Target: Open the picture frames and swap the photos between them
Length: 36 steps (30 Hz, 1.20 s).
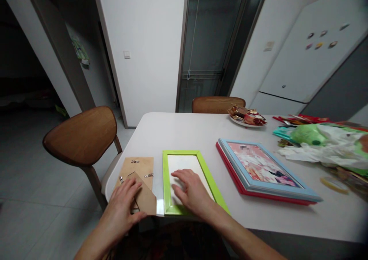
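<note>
The left hand (126,202) lies spread over a wooden backing board (146,167) at lower left; whether it grips the board, I cannot tell. The right hand (191,189) is open, fingers loosely bent over the white sheet (182,162) inside a green frame (207,176) at lower centre. Both board and frame sit at the near edge of the table (178,131), so a tug toward the bottom could drop either. Pressing fingertips might shift or smudge the sheet, and the board's metal clips (148,175) could snag skin.
</note>
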Tool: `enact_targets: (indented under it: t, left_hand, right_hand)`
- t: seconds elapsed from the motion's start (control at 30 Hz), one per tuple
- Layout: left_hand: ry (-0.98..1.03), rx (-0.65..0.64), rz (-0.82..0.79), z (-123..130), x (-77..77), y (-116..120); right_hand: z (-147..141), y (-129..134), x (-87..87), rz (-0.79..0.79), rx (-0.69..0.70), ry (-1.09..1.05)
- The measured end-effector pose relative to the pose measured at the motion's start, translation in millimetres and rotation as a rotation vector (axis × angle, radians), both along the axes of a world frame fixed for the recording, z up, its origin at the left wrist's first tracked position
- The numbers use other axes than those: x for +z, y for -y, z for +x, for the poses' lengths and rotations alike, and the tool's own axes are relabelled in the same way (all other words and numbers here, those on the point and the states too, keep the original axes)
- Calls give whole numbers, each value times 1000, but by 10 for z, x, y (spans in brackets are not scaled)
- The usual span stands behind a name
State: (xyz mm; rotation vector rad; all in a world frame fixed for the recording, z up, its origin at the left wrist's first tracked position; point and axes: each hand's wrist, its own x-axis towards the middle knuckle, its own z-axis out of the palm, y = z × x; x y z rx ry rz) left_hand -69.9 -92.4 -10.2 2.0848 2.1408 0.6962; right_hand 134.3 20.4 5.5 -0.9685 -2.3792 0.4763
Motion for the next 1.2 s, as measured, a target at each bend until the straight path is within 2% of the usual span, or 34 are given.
enact_targets:
  t: [0.07,0.13,0.23,0.33,0.47,0.6,0.7,0.8,0.93,1.03,1.2]
  left_hand:
    - [-31,52,-26,-234,-76,96]
    - [-28,64,-3,-377,-152,152]
    - [-2,83,57,-458,-224,175]
    - [30,107,104,-438,-197,155]
    - [56,60,236,-193,13,59]
    - [63,-61,228,327,240,-126]
    - [84,-153,123,712,280,-288]
    - [112,-189,44,941,213,-421]
    - [120,-200,-19,1018,108,-515]
    - [106,-222,-50,1010,89,-517]
    - [93,-251,-34,963,64,-420]
  right_hand:
    - [-243,214,46,-2,98,32]
    - [-478,378,46,6,140,88]
    - [-717,497,3,-4,171,148]
    - [-757,499,23,-89,183,57]
    - [-500,427,203,-133,192,-136]
    - [14,312,304,-134,152,-170]
    - [408,203,239,-162,59,-117]
    - [666,105,119,-186,-10,-45]
    - [769,14,-51,-122,-52,7]
    - [770,-22,-152,-35,-55,32]
    - [771,-1,-189,57,-13,90]
